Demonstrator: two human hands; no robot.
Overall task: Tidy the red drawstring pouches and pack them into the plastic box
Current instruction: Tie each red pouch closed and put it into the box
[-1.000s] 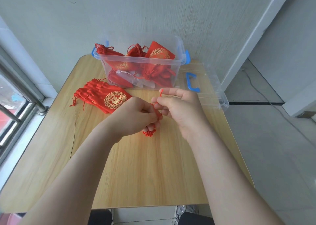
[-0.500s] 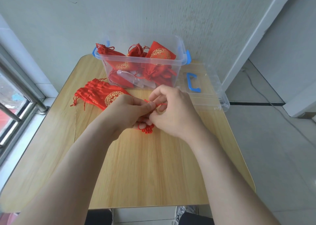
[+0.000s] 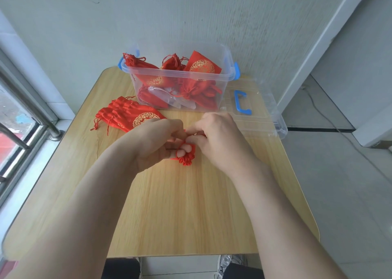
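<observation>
Over the middle of the wooden table [image 3: 169, 204], my left hand [image 3: 156, 139] and my right hand [image 3: 218, 137] meet and pinch a thin red cord. A small red knot ornament [image 3: 186, 159] hangs from the cord just below my fingers, and the rest of it is hidden by them. A stack of flat red drawstring pouches [image 3: 125, 116] with gold emblems lies on the table to the left of my hands. The clear plastic box [image 3: 180, 78] with blue latches stands at the table's far edge and holds several red pouches.
The box's clear lid [image 3: 254, 113] with a blue handle lies on the table's right side beside the box. A window frame [image 3: 25, 117] runs along the left. A wall stands close behind the box. A cable crosses the tiled floor on the right.
My hands came together from slightly apart and sank a little toward the table; the right hand's fingers, raised a second ago, now curl over the cord beside the left.
</observation>
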